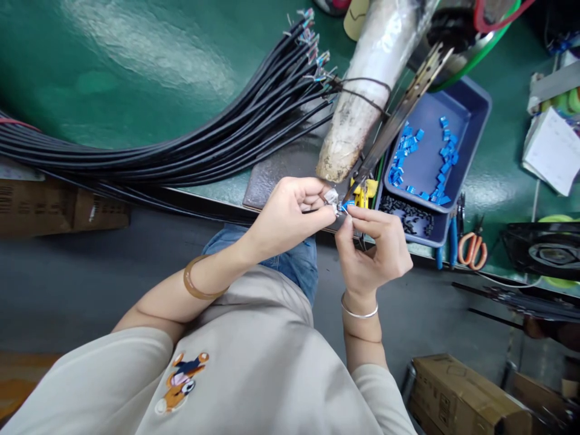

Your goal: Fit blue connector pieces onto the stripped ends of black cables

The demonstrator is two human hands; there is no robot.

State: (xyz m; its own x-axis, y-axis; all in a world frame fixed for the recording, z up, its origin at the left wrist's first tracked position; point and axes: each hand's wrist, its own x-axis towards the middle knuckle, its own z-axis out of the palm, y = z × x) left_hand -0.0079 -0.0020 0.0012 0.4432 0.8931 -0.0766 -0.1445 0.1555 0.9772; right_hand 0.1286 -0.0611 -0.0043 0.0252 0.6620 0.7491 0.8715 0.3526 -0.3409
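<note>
Near the table's front edge, my left hand [294, 208] is closed in a pinch on a small whitish connector piece [331, 197] with fine wires. Close beside it on the right, my right hand [374, 241] pinches a small blue part [348, 205], which meets the wires between the two hands. The fingertips hide much of both pieces. Just above the hands are the lower end of a white wrapped tube [339, 157] and a yellow tool [364, 192]. A bundle of black cables [203, 145] with stripped, coloured wire ends lies at the left.
A blue-grey bin [480, 115] holds small blue parts, and a smaller bin [437, 235] holds black pieces. Orange-handled scissors [472, 249] and blue-handled pliers [453, 240] lie right of them. A metal bar [394, 121] slants above the hands. Cardboard boxes [457, 393] stand below the table.
</note>
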